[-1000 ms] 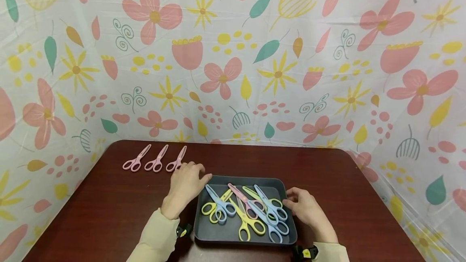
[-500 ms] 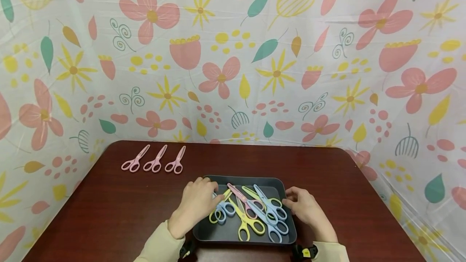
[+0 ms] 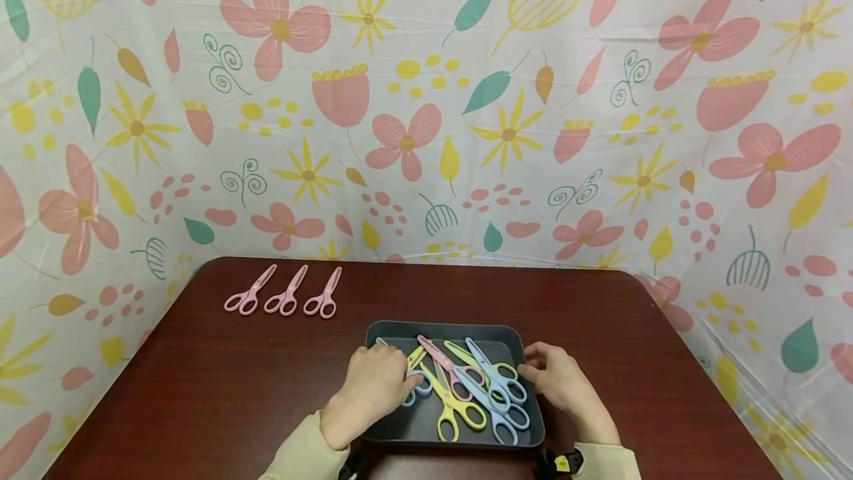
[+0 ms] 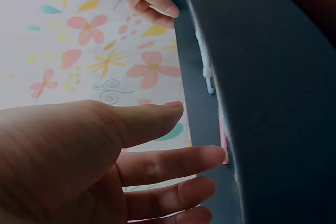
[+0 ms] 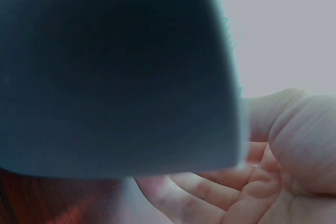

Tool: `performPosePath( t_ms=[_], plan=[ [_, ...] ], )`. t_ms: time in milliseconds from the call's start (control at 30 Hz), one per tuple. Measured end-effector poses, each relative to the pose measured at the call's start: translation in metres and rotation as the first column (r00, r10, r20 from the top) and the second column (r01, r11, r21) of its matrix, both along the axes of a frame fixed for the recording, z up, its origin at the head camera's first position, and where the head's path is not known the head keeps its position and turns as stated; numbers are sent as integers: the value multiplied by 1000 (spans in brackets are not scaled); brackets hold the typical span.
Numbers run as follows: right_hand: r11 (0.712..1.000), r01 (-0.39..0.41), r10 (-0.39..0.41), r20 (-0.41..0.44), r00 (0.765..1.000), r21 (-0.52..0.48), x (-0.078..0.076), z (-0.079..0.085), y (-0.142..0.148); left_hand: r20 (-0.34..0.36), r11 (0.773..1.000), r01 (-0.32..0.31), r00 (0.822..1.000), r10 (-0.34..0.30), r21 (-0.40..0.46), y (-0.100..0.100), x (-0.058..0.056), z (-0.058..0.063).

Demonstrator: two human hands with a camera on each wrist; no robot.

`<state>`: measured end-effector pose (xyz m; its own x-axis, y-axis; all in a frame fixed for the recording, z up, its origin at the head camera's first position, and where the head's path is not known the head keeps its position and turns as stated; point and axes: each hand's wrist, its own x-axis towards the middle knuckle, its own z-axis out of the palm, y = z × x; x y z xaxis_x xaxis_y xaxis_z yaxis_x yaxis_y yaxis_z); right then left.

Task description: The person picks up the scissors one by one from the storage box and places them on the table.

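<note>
My left hand (image 3: 376, 387) hovers over the left part of a dark grey tray (image 3: 406, 432). It partly covers light blue scissors (image 3: 424, 384). In the left wrist view, thumb and fingers stand apart with nothing seen between them. The tray also holds pink scissors (image 3: 436, 354), yellow scissors (image 3: 449, 404) and several more blue, yellow and green pairs, overlapping. At the tray's right rim, my right hand (image 3: 566, 384) rests with loosely bent fingers. Its palm shows in the right wrist view beside the tray wall (image 5: 121, 103), which hides part of the thumb.
Three pink scissors, the left (image 3: 252, 292), middle (image 3: 289, 292) and right pair (image 3: 324, 292), lie in a row at the back left of the brown table (image 3: 200, 391). A flower-patterned cloth (image 3: 413, 35) hangs behind and along the sides.
My left hand has moved right and toward me, from beside the rightmost pink scissors in the row to over the tray's left part. The right hand has stayed at the rim.
</note>
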<state>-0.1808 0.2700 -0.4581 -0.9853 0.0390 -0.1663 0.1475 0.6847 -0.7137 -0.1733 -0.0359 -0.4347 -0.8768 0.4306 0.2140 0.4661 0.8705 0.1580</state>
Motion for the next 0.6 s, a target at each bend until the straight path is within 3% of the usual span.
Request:
performPosePath(
  t_ms=[600],
  plan=[
    [1000,5,-5,-7,1000,3,0,0,0,22,996,-46,999,47,-76,3,-4,-14]
  ],
)
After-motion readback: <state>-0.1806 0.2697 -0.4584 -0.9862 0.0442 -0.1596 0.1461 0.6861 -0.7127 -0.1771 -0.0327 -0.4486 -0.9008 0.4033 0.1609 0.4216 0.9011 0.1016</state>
